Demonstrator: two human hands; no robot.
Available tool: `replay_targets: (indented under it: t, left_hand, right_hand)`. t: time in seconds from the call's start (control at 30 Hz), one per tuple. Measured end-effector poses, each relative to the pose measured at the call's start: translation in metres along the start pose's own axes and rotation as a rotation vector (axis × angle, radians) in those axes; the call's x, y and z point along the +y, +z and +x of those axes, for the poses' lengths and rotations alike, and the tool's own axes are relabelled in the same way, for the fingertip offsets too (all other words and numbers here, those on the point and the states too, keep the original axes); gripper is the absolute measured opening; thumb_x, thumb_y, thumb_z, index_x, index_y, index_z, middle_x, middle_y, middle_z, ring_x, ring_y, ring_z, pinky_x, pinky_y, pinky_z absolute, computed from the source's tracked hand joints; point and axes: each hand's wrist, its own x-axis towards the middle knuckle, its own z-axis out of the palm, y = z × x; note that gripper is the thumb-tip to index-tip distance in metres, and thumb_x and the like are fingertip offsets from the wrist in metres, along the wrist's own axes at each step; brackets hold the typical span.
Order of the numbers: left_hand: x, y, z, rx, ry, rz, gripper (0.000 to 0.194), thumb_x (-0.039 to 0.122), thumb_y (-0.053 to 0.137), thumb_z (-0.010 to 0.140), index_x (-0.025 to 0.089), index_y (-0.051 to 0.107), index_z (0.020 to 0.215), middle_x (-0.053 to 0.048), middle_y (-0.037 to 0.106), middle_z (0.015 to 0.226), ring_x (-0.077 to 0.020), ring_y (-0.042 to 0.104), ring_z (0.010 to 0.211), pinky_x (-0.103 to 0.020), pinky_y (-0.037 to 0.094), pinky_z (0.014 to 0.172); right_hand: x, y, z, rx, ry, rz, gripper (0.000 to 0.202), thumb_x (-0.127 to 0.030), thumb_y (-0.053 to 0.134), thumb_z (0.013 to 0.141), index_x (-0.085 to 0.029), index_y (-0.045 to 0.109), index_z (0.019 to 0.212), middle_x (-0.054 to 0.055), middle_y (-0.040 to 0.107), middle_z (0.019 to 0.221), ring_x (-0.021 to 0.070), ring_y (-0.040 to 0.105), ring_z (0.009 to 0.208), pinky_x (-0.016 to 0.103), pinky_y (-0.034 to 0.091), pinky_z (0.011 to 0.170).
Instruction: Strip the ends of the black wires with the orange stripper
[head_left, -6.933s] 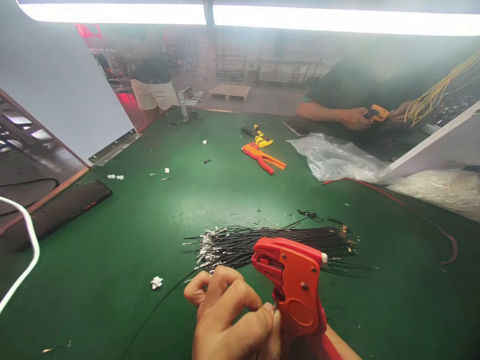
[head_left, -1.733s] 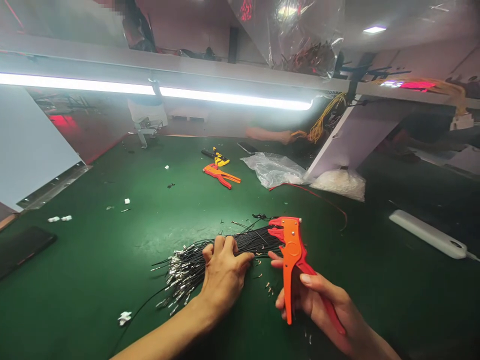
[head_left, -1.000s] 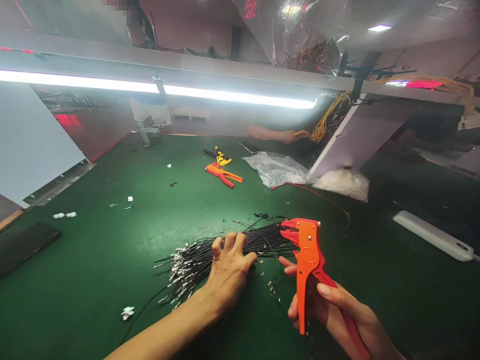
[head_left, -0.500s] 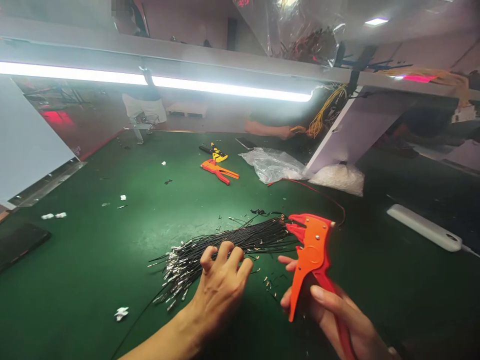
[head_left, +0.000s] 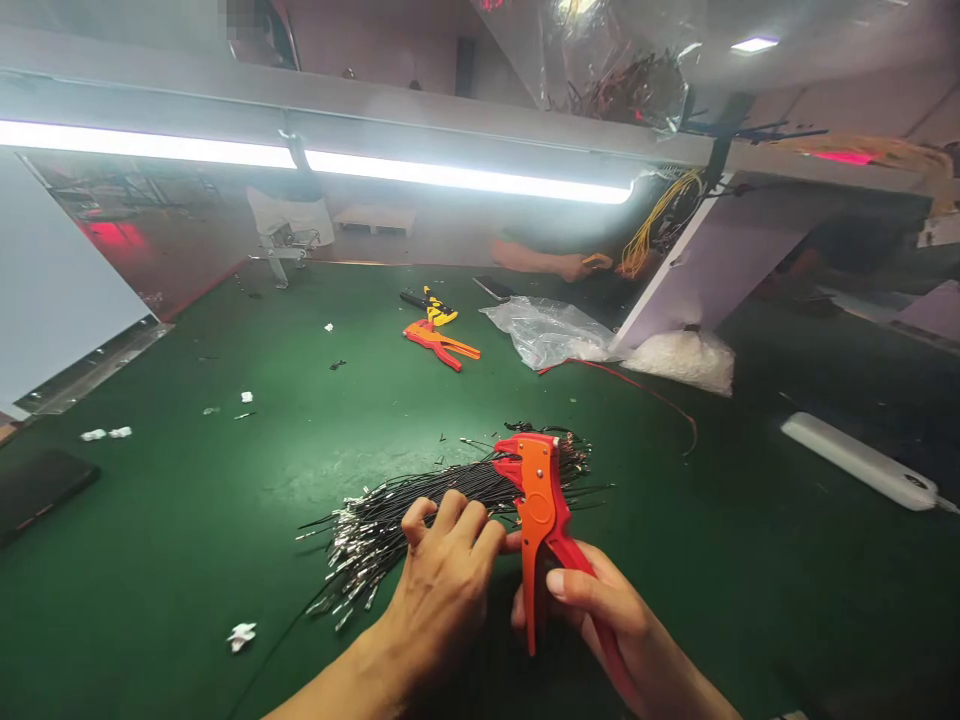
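Note:
A bundle of black wires (head_left: 427, 487) lies across the green table, with silvery metal terminals at its left ends and bare copper at its right. My left hand (head_left: 448, 570) is at the bundle's near side, its fingers curled down; whatever is under the fingertips is hidden. In my right hand (head_left: 600, 600) is an orange and red wire stripper (head_left: 537, 490), upright, its jaws pointing left over the right part of the bundle. The stripper's handles are spread apart. A right fingertip reaches close to my left hand.
Behind the bundle lie a second orange wire stripper (head_left: 439, 345), a yellow and black tool (head_left: 435, 305) and a clear plastic bag (head_left: 547, 330). A white bar-shaped device (head_left: 859, 460) is at right, a dark flat object (head_left: 45, 490) at left. Another person's arm (head_left: 540, 262) rests beyond.
My right hand has moved left with the wire stripper, bringing it over the right part of the bundle and beside my left hand. My left hand stays nearly in place.

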Motion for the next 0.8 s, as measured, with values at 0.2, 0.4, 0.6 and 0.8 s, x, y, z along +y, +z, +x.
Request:
replay_targets:
  t: [0.2, 0.4, 0.6, 0.8]
  left_hand:
    - [0.004, -0.002, 0.010, 0.023, -0.318, -0.209, 0.015, 0.010, 0.063, 0.092, 0.022, 0.069, 0.086, 0.002, 0.072, 0.081, -0.0210, 0.061, 0.084, -0.043, 0.023, 0.087]
    - [0.001, -0.005, 0.021, -0.036, -0.534, -0.515, 0.011, 0.021, 0.066, 0.087, 0.026, 0.075, 0.082, 0.000, 0.075, 0.084, -0.0233, 0.065, 0.087, -0.046, 0.032, 0.092]
    - [-0.009, -0.010, 0.025, -0.027, -0.649, -0.769, 0.021, 0.039, 0.064, 0.085, 0.021, 0.071, 0.076, -0.003, 0.073, 0.077, -0.0211, 0.064, 0.076, -0.034, 0.045, 0.074]
    - [-0.006, -0.014, 0.024, 0.063, -0.669, -0.794, 0.020, 0.036, 0.064, 0.082, 0.023, 0.068, 0.068, -0.002, 0.064, 0.075, -0.0223, 0.058, 0.081, -0.037, 0.039, 0.081]
  right_hand:
    - [-0.015, 0.004, 0.006, -0.178, -0.068, 0.215, 0.037, -0.035, 0.057, 0.087, -0.014, 0.070, 0.114, 0.012, 0.078, 0.080, 0.0303, 0.069, 0.078, 0.048, 0.050, 0.078]
    - [-0.019, 0.005, 0.012, -0.252, -0.040, 0.288, 0.043, -0.034, 0.051, 0.089, -0.012, 0.071, 0.120, 0.016, 0.078, 0.080, 0.0291, 0.068, 0.074, 0.048, 0.049, 0.079]
    - [-0.020, 0.011, 0.013, -0.356, -0.037, 0.362, 0.045, -0.035, 0.044, 0.091, -0.015, 0.072, 0.119, 0.014, 0.077, 0.076, 0.0291, 0.070, 0.069, 0.045, 0.049, 0.076]
    - [-0.024, 0.010, 0.015, -0.388, -0.009, 0.260, 0.044, -0.033, 0.047, 0.091, -0.014, 0.066, 0.126, 0.014, 0.077, 0.079, 0.0281, 0.070, 0.073, 0.045, 0.051, 0.076]
